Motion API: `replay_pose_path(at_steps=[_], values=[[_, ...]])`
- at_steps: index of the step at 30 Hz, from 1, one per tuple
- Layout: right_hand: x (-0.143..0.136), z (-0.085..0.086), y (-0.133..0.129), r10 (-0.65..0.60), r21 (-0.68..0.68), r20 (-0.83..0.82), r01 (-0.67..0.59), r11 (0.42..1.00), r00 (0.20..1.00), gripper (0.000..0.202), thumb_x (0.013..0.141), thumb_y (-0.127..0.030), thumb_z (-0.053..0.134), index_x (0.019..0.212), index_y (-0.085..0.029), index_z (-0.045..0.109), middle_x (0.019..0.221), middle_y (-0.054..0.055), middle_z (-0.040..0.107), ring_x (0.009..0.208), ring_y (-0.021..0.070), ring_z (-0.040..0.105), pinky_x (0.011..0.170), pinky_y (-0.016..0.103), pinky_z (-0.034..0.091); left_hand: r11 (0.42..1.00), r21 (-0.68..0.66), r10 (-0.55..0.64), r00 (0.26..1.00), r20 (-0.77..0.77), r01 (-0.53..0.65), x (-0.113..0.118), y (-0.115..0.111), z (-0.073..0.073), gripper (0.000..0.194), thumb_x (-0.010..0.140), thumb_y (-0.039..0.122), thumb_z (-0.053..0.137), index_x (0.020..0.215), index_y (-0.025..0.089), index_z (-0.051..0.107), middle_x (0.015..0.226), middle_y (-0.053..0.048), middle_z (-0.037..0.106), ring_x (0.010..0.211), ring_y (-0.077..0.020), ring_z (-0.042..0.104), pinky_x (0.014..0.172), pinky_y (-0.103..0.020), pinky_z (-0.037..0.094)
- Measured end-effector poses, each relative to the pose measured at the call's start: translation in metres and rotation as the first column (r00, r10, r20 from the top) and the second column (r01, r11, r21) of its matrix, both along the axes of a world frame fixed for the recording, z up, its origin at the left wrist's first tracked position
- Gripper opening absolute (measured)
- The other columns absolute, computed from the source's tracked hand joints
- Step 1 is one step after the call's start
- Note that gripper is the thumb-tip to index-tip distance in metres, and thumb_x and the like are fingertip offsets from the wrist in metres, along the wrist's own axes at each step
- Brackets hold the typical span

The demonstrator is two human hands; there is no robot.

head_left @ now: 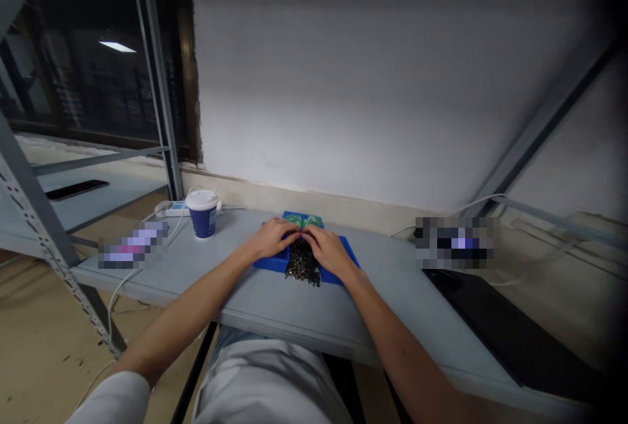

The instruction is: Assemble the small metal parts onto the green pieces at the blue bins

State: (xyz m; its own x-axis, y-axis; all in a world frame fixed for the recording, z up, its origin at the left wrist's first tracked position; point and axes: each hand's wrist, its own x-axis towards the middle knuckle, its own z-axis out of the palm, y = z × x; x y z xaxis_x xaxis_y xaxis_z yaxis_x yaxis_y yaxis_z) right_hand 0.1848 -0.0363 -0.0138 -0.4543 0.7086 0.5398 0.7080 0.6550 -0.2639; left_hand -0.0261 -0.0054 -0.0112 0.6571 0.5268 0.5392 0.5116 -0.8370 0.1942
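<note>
Both hands meet over a pile of small dark metallic pieces [303,265] at the middle of the grey table. My left hand [275,238] comes in from the left, its fingers closed at the tips above the pile. From the right, my right hand [326,248] brings its closed fingertips against those of the left. What they pinch is too small to make out. Blue trays lie under and beside the hands, one on the left [269,263] and one on the right [349,255]. Just beyond the fingertips is green clear plastic [311,220] in a blue tray at the back.
A blue paper cup with white lid [203,214] stands left on the grey table [265,300], near a power strip [171,208], cables and a blurred-out phone [133,245]. A black flat panel [505,332] and a pixelated device [458,243] are at right. Metal posts flank the table.
</note>
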Motion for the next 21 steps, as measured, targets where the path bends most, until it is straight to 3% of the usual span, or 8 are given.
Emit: replay_pose_path(at_steps=[6,13,21], values=[[0.0006,-0.0012,0.0011,-0.002,-0.003,0.004,0.002,1.0,1.0,0.022,0.105,-0.027,0.042,0.098,-0.022,0.062,0.097,0.006,0.07,0.092,0.0211,0.065,0.083,0.032,0.047,1.0,0.001,-0.025,0.999,-0.021,0.025,-0.0001,-0.0003,0.0001,0.027,0.104,0.037,0.047,0.106,0.02,0.067,0.096,-0.004,0.071,0.094,-0.0199,0.064,0.09,-0.032,0.047],[0.0017,-0.0003,-0.0002,-0.004,-0.04,-0.036,0.003,0.999,0.999,0.015,0.103,-0.026,0.047,0.114,-0.025,0.056,0.095,0.003,0.069,0.089,0.0203,0.066,0.08,0.031,0.047,1.0,0.0,-0.014,0.999,0.031,0.014,-0.0002,0.0015,-0.0014,0.027,0.104,0.037,0.047,0.109,0.021,0.068,0.099,-0.005,0.072,0.095,-0.0198,0.065,0.091,-0.033,0.047],[-0.0002,0.0017,-0.0012,-0.004,-0.028,-0.01,0.004,1.0,1.0,0.013,0.103,-0.023,0.045,0.106,-0.024,0.057,0.099,0.004,0.069,0.092,0.0201,0.067,0.081,0.03,0.047,1.0,0.003,-0.016,1.0,-0.004,0.016,-0.0009,0.0006,-0.0009,0.027,0.104,0.037,0.047,0.108,0.021,0.068,0.098,-0.005,0.071,0.095,-0.0196,0.065,0.09,-0.033,0.047]])
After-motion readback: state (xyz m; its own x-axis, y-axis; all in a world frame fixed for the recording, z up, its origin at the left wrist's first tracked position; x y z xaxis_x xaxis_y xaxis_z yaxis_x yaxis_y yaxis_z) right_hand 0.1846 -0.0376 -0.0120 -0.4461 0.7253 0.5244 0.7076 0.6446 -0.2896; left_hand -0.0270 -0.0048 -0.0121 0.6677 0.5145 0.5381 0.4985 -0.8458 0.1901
